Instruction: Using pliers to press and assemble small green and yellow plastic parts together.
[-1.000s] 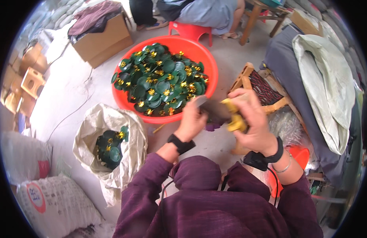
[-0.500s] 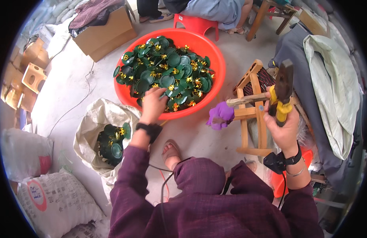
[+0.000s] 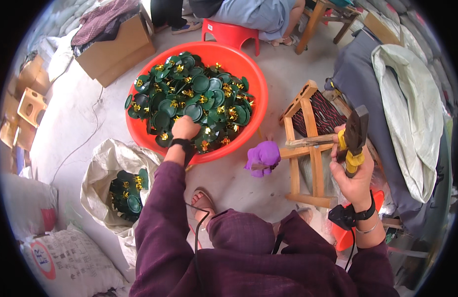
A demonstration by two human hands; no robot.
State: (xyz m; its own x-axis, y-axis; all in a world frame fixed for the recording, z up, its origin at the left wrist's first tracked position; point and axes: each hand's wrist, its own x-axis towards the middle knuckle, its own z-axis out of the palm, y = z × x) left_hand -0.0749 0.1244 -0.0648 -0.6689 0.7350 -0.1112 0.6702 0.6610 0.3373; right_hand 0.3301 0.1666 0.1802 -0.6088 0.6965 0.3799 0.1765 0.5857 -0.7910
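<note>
A wide red-orange plastic basin point(image 3: 258, 119) is heaped with dark green discs point(image 3: 201, 83) that carry shiny gold petal-like pieces. My left hand point(image 3: 186, 128) reaches over its near rim into the heap. Its fingers are curled down among the discs, and the fingertips and anything they grip are hidden. On the right, my right hand point(image 3: 355, 180) is raised and closed around what looks like pliers point(image 3: 356, 126), with dark metal jaws and yellow grips. A wooden handle point(image 3: 310, 141) sticks out leftward from the same hand; how it joins the pliers cannot be made out.
An open white woven sack point(image 3: 98, 168) with more green discs stands left of my legs. A wooden stool frame point(image 3: 315, 173) lies right of the basin, beside a purple cloth bundle point(image 3: 263, 157). Beyond the basin, a person sits on a red stool point(image 3: 229, 33) near a cardboard box point(image 3: 117, 54).
My left hand has gone deeper into the heap, its fingers now curled down out of sight. The right hand still holds the tools, slightly lower. The whole view has shifted a little.
</note>
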